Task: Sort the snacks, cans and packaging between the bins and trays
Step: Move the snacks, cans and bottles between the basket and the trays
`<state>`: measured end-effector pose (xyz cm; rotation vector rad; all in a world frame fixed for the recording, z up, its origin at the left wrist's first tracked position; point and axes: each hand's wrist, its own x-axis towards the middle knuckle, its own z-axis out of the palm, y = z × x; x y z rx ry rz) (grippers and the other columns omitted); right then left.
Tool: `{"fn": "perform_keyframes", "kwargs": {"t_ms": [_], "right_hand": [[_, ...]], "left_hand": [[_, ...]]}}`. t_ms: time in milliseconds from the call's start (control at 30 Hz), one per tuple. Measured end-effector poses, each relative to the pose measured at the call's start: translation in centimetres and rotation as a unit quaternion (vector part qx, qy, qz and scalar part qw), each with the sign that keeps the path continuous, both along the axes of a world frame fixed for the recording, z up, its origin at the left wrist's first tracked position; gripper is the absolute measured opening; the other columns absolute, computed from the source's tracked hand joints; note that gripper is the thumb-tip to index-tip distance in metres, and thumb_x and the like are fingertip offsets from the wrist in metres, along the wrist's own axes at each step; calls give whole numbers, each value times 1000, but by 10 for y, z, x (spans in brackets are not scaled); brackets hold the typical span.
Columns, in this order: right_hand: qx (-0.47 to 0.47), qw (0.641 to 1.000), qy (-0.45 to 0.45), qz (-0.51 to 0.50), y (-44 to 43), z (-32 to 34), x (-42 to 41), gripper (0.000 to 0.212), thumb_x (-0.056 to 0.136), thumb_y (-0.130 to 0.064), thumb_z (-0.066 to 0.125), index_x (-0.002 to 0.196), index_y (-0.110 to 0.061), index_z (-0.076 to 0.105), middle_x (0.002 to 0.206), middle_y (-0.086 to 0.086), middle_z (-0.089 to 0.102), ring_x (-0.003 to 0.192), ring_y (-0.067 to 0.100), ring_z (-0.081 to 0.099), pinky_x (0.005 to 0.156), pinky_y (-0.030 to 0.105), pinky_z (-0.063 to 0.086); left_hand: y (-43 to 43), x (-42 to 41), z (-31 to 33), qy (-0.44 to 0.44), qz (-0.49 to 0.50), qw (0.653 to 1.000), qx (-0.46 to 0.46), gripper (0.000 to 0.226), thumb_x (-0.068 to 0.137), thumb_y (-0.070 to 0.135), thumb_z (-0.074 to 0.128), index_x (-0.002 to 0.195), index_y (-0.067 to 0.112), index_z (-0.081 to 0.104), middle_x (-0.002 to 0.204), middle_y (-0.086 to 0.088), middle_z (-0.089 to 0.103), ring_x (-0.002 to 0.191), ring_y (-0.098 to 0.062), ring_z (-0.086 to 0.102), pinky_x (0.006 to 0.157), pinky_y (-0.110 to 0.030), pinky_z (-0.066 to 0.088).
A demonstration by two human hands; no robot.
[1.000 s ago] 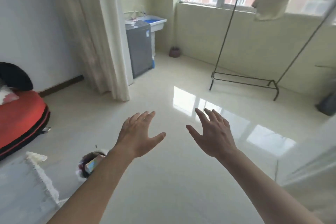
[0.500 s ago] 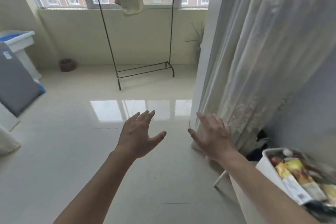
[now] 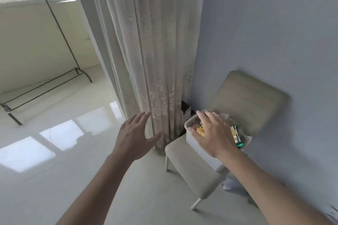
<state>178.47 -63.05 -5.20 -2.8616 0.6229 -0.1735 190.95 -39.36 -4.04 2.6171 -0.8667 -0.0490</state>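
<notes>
Now the view has swung right, bringing the chair [image 3: 182, 155] by the right wall and its bin [image 3: 192, 142] of snacks [image 3: 235, 134] within reach. The right hand [image 3: 214, 137] is over the bin, fingers [image 3: 201, 116] spread, grasping nothing. The left hand [image 3: 134, 139] is likewise released. Judged: sorting not yet begun.
</notes>
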Motion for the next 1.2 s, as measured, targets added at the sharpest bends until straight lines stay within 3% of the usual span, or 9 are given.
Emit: {"fn": "perform_keyframes", "kwargs": {"t_ms": [100,333,500,800,967,1200], "right_hand": [[8,998,-9,-54,-27,-5,-20,76,89,-70,34,146,-22,47,145,8,53,136,29,45,111,47,40],[1,986,34,-161,-61,-23,-56,85,86,-74,16,153,-26,35,153,6,44,142,26,39,111,47,40],[11,972,20,-234,-77,-38,-61,69,98,-65,38,154,-27,31,152,0,45,141,22,40,112,41,39],[77,938,-7,-338,-80,-74,-29,72,96,-65,37,155,-24,34,158,2,41,145,23,37,119,41,34],[102,928,-8,-359,-79,-95,-28,82,87,-71,27,153,-25,38,152,2,47,141,22,42,116,41,37],[204,936,-30,-287,-116,-125,-32,64,93,-56,54,152,-47,30,153,-9,42,144,13,36,117,43,36]], "left_hand": [[-38,3,-4,-1,-59,998,3,93,81,80,39,159,31,28,164,10,33,153,-18,25,124,-42,25],[-121,24,-22,13,-166,986,-1,90,80,78,46,156,32,33,161,10,38,150,-19,30,123,-45,28],[-173,55,-40,14,-253,967,10,87,87,75,52,159,33,27,164,9,33,153,-18,27,125,-44,25],[-229,129,-62,37,-355,934,13,86,88,68,59,159,32,25,163,8,34,152,-19,27,125,-44,23],[-244,133,-92,61,-387,920,11,77,90,67,55,154,30,34,158,9,42,147,-17,34,122,-42,28],[-270,128,-150,85,-404,910,38,68,94,58,61,153,32,38,156,8,45,148,-16,35,122,-42,27]]}}
